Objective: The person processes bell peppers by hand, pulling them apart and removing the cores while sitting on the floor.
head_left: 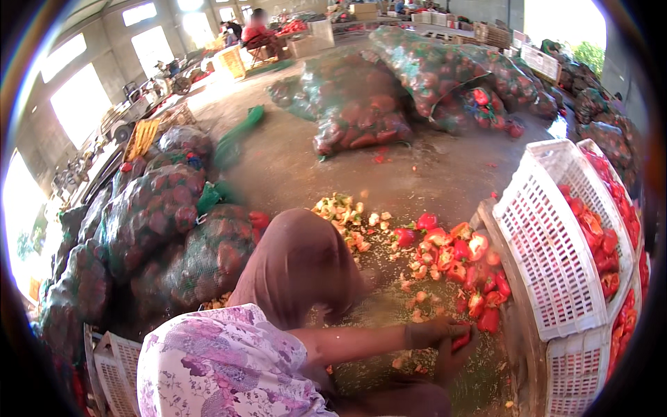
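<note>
My left arm, in a floral sleeve, reaches across to the right. On that side, my left hand (pixel 434 331), in a dark glove, is closed on a red bell pepper (pixel 460 340). Just below it, my right hand (pixel 455 360) is closed about the same pepper, its fingers partly hidden and blurred. A heap of red bell peppers (pixel 472 267), several cut open with pale insides, lies on the floor beyond both hands. Yellowish pepper cores (pixel 339 210) and scattered seeds are spread between that heap and my knee.
White plastic crates (pixel 552 257) filled with red peppers stand at the right, beside a wooden board (pixel 517 299). Net sacks of peppers (pixel 156 201) are piled at the left, with more large sacks (pixel 361 104) ahead. A person (pixel 258 35) sits far back.
</note>
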